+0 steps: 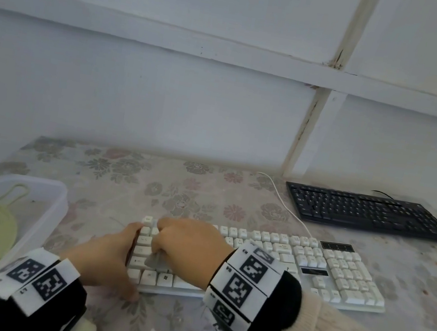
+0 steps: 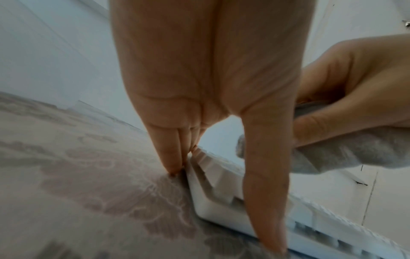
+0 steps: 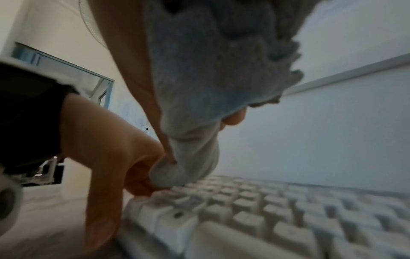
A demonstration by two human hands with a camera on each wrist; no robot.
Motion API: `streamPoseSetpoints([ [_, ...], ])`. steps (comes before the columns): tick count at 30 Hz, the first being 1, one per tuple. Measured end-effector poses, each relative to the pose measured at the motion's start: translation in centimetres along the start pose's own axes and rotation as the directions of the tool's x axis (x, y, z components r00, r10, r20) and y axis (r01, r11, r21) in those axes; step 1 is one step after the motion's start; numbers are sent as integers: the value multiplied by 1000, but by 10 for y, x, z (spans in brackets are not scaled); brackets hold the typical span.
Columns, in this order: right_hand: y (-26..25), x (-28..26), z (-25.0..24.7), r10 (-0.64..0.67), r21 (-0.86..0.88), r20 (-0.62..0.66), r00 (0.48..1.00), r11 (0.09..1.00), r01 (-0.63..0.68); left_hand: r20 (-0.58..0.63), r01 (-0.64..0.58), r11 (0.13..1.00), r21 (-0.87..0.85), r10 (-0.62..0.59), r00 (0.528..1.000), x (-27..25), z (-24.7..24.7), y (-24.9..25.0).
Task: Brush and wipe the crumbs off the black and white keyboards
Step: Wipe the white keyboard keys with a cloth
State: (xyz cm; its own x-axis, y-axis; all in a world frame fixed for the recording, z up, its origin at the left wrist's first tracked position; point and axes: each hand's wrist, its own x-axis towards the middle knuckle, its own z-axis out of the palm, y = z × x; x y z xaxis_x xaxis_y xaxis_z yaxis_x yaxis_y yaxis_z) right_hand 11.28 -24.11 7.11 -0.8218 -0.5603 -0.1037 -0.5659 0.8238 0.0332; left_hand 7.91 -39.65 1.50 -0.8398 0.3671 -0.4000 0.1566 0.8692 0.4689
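White keyboard (image 1: pixel 267 263): only wrist views reveal grey cloth (image 3: pixel 199 78).

Left hand (image 1: pixel 109 257): fingers straight, together, pointing down, thumb spread apart toward right hand. Right hand (image 1: pixel 189 244): just beside left, knuckles up, fingers curled under palm, bunching grey cloth (image 3: pixel 199 87).

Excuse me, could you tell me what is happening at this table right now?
A person is cleaning the white keyboard. Their right hand grips a crumpled grey cloth and presses it onto the keys at the left end, while the left hand braces that end with straight fingers. The black keyboard lies untouched at the far right of the floral tablecloth.
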Motion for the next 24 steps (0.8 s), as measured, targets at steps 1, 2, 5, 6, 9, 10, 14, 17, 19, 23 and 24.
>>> streamPoseSetpoints([
  [1, -4, 3, 2, 8, 6, -21, 1000, 1000, -8, 0, 6, 1000, 13, -6, 1000, 0, 0, 0],
  [2, -10, 6, 6, 13, -3, -25, 1000, 1000, -13, -3, 6, 1000, 23, -6, 1000, 0, 0, 0],
  [5, -25, 11, 14, 1, -26, 49, 999, 1000, 0, -20, -11, 998, 54, 12, 1000, 1, 2, 0],
  [6, -28, 12, 14, 6, -18, 73, 997, 1000, -5, -23, -18, 998, 60, 19, 1000, 1, 3, 0],
  [9, -29, 15, 15, -4, -35, 128, 992, 999, 9, -25, -17, 997, 78, 19, 1000, 2, 4, 0],
  [10, -28, 15, 14, -20, -49, 137, 990, 998, 27, -20, -18, 997, 79, 19, 1000, 2, 4, -1],
  [14, -21, 8, 5, -201, -180, 187, 962, 955, 234, -9, -15, 997, 79, 15, 1000, 3, 4, 0],
  [17, -7, 9, 5, -213, -188, 260, 942, 946, 266, -3, -29, 999, 37, 29, 1000, 1, 1, 2],
  [19, 7, 8, 3, -186, -41, 234, 954, 979, 201, 12, -32, 999, -15, 32, 999, 1, 0, 0],
  [23, 22, 7, -1, -92, 80, 45, 995, 993, 88, 30, -25, 998, -66, 27, 999, 1, -1, -4],
  [24, 19, 9, 0, -75, 92, 8, 997, 993, 74, 25, -23, 998, -51, 25, 999, 1, -1, -3],
])
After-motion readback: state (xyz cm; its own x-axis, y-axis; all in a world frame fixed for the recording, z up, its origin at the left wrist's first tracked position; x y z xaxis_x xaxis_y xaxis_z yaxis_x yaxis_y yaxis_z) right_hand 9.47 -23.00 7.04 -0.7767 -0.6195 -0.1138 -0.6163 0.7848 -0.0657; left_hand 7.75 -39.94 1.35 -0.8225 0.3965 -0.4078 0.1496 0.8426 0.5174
